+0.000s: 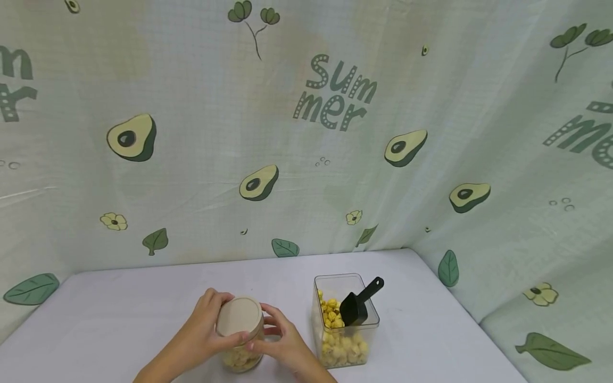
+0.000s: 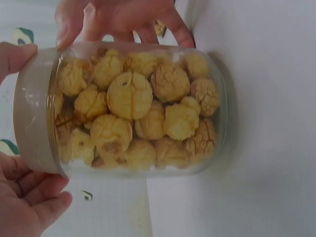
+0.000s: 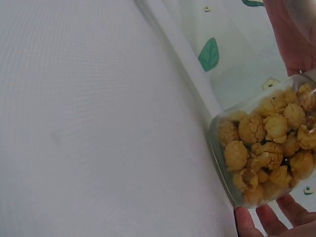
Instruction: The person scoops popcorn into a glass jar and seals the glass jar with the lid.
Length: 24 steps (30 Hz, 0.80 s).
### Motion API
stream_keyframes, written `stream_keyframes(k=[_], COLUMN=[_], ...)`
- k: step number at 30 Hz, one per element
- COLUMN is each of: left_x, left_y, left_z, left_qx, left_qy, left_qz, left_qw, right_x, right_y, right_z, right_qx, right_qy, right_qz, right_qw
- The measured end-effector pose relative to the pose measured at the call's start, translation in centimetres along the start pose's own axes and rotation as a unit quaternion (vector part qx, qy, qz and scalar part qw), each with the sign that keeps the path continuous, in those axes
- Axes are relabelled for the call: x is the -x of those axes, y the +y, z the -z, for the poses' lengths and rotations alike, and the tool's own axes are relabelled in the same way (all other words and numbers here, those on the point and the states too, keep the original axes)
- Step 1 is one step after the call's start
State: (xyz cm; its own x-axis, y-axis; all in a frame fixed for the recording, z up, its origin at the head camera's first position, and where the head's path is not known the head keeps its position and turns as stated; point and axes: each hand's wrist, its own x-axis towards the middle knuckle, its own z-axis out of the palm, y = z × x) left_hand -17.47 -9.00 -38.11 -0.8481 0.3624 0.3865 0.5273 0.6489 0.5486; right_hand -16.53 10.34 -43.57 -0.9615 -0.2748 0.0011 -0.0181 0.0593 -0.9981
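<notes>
A clear jar of caramel-coloured popcorn point(image 1: 241, 359) stands upright on the table, with a beige lid point(image 1: 239, 316) on its top. My left hand point(image 1: 207, 325) grips this lid from the left, thumb on the near side and fingers at the far side. From the right, my right hand point(image 1: 289, 344) holds the jar's body, its thumb near the lid's lower edge. Round popcorn pieces point(image 2: 133, 111) fill much of the jar in the left wrist view. There the lid point(image 2: 35, 111) sits flush on the rim, with left fingers point(image 2: 47, 192) against it.
To the right stands a clear, open-topped square container point(image 1: 345, 340) holding yellow popcorn point(image 1: 332, 313). A black scoop point(image 1: 354, 308) leans in it, handle sticking out over the right rim. The white-covered table point(image 1: 143, 314) meets a printed curtain point(image 1: 201, 202) behind.
</notes>
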Motion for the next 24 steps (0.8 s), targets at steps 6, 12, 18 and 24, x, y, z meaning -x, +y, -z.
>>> stream_keyframes(k=[6, 12, 18, 24], left_x=[-0.4, -0.9, -1.6, -2.1], left_y=[-0.6, -1.3, -2.0, -2.8], left_z=[0.6, 1.1, 1.6, 1.7], left_qx=[0.010, 0.024, 0.054, 0.069], left_qy=[-0.035, -0.066, -0.105, -0.149], left_qz=[-0.039, -0.064, -0.130, -0.125], left_qw=[0.9986, 0.9955, 0.9844, 0.9784], right_x=[-0.3, -0.4, -0.4, -0.5], right_y=[0.0, -0.2, -0.5, -0.2], right_z=[0.2, 0.3, 0.3, 0.4], right_qx=[0.005, 0.004, 0.005, 0.005], right_qy=[0.003, 0.001, -0.002, -0.007], right_qz=[0.006, 0.006, 0.005, -0.002], right_qw=[1.000, 1.000, 1.000, 1.000])
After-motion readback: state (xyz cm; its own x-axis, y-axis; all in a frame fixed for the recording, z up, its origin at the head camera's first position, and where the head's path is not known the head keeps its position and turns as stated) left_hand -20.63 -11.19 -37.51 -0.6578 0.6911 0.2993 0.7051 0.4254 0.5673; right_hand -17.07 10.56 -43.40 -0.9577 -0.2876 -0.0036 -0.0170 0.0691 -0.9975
